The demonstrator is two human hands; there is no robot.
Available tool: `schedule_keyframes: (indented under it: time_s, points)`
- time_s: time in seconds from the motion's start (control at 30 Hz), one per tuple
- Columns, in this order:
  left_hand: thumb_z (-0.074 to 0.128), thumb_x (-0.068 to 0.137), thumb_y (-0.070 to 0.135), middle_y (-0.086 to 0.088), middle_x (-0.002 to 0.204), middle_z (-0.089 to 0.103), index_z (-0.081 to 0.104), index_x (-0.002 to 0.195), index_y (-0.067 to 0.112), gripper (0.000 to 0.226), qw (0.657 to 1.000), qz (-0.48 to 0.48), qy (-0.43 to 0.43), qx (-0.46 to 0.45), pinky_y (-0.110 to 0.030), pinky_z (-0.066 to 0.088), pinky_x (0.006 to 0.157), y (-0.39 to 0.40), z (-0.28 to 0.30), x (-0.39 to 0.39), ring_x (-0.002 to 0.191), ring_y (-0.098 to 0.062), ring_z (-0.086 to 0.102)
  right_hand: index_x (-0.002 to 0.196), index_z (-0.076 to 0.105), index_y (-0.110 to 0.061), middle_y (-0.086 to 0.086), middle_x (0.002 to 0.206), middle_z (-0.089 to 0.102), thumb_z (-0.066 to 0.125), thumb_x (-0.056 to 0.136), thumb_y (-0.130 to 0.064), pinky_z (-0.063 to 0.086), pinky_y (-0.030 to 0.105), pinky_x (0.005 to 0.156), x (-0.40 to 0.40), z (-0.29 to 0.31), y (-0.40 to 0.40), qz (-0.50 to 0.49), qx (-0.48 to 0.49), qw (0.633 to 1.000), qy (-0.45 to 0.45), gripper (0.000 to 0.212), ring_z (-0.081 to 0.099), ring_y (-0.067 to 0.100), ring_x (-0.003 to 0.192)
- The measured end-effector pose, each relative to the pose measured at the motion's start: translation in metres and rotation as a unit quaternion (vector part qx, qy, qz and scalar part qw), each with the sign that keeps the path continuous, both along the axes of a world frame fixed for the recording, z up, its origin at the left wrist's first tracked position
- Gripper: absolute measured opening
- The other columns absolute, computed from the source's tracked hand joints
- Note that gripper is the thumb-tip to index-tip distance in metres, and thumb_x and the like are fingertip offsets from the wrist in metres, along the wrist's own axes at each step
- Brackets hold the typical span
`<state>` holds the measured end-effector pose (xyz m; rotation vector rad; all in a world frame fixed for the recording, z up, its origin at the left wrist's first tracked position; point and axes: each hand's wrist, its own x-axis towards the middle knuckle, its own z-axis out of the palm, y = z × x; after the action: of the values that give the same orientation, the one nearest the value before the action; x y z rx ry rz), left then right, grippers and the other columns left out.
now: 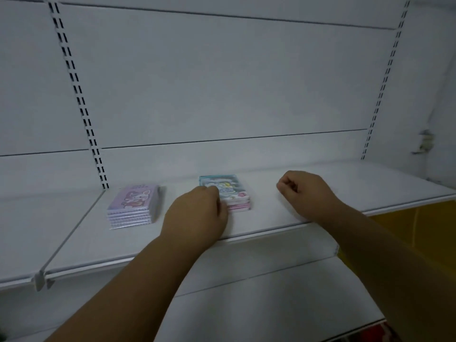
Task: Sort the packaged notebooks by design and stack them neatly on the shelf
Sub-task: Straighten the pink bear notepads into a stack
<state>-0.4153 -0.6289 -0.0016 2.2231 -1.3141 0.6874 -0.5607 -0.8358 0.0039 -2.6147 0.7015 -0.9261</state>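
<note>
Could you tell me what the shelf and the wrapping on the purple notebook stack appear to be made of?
The shelf looks like white painted metal: thin edge, matte surface, slotted uprights behind. The purple notebook stack seems wrapped in clear glossy plastic film, judging by faint sheen along its edges; blur leaves this uncertain.

view: head-worn, single wide-angle
facing: forward and slightly down at white shelf (pixel 320 193)
nearness: close, within arm's reach of shelf front edge

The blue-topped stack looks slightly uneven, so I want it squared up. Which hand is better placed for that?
Left. The left hand already rests against the blue-topped stack, its fingers at the near-left edge. The right hand is a closed fist on the shelf, apart from it.
</note>
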Motion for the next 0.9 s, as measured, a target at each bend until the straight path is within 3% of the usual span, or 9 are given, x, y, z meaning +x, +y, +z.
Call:
schedule_keyframes:
  time_s: [0.13, 0.3, 0.4, 0.5, 0.57, 0.7, 0.9]
  points:
    - [0.045, 0.092, 0.038, 0.01, 0.066, 0.049, 0.048, 0.069, 0.024, 0.027, 0.998, -0.055, 0.012, 0.005, -0.028, 0.041, 0.056, -0.035, 0.003, -0.029, 0.06, -0.013, 0.049, 0.076, 0.062, -0.022, -0.007, 0.074, 0.062, 0.057, 0.089, -0.028, 0.037, 0.019, 0.058, -0.029, 0.012, -0.041, -0.028, -0.002, 1.0, 0.01, 0.015, 0.054, 0.006, 0.069]
    - [0.049, 0.09, 0.04, 0.003, 0.083, 0.062, 0.061, 0.085, 0.022, 0.022, 0.996, -0.059, 0.056, 0.023, -0.029, 0.046, 0.066, -0.104, -0.003, -0.057, 0.075, -0.016, 0.058, 0.082, 0.062, -0.025, -0.009, 0.08, 0.061, 0.064, 0.086, -0.031, 0.034, 0.018, 0.058, -0.061, 0.01, -0.11, -0.05, 0.016, 0.997, 0.058, 0.007, 0.054, 0.009, 0.073]
    - [0.054, 0.088, 0.042, 0.003, 0.096, 0.064, 0.062, 0.102, 0.024, 0.025, 0.993, -0.057, 0.101, 0.025, -0.029, 0.045, 0.072, -0.147, -0.01, -0.07, 0.087, -0.016, 0.059, 0.097, 0.06, -0.027, -0.008, 0.09, 0.061, 0.066, 0.083, -0.047, 0.038, 0.024, 0.063, -0.07, 0.001, -0.144, -0.037, 0.033, 0.992, 0.117, 0.025, 0.056, 0.01, 0.078]
    - [0.056, 0.086, 0.042, 0.0, 0.103, 0.065, 0.062, 0.11, 0.019, 0.034, 0.994, -0.025, 0.094, 0.04, -0.03, 0.045, 0.077, -0.181, -0.016, -0.076, 0.094, -0.02, 0.059, 0.1, 0.058, -0.033, -0.014, 0.089, 0.059, 0.065, 0.081, -0.053, 0.036, 0.017, 0.058, -0.072, -0.009, -0.161, 0.02, 0.021, 0.991, 0.131, 0.028, 0.053, 0.001, 0.072]
    - [0.056, 0.085, 0.04, -0.002, 0.102, 0.067, 0.064, 0.11, 0.018, 0.034, 0.994, 0.0, 0.092, 0.051, -0.032, 0.047, 0.079, -0.196, -0.018, -0.079, 0.094, -0.022, 0.06, 0.096, 0.062, -0.033, -0.015, 0.084, 0.06, 0.066, 0.081, -0.049, 0.031, 0.013, 0.056, -0.072, -0.014, -0.167, 0.056, 0.005, 0.992, 0.109, 0.022, 0.05, -0.003, 0.068]
    - [0.053, 0.086, 0.029, -0.001, 0.089, 0.07, 0.069, 0.097, 0.02, 0.022, 0.994, 0.034, 0.099, 0.027, -0.027, 0.043, 0.068, -0.211, -0.019, -0.086, 0.08, -0.02, 0.06, 0.093, 0.066, -0.03, -0.016, 0.08, 0.061, 0.069, 0.081, -0.042, 0.029, 0.01, 0.056, -0.072, -0.017, -0.168, 0.086, -0.007, 0.993, 0.083, 0.017, 0.051, -0.004, 0.066]
    - [0.06, 0.086, 0.031, 0.003, 0.092, 0.07, 0.069, 0.096, 0.023, 0.015, 0.99, 0.046, 0.129, 0.014, -0.026, 0.047, 0.076, -0.211, -0.016, -0.09, 0.087, -0.017, 0.061, 0.093, 0.07, -0.019, -0.003, 0.083, 0.068, 0.075, 0.079, -0.031, 0.046, 0.023, 0.071, -0.075, -0.019, -0.166, 0.066, 0.028, 0.996, 0.05, 0.019, 0.06, 0.01, 0.076]
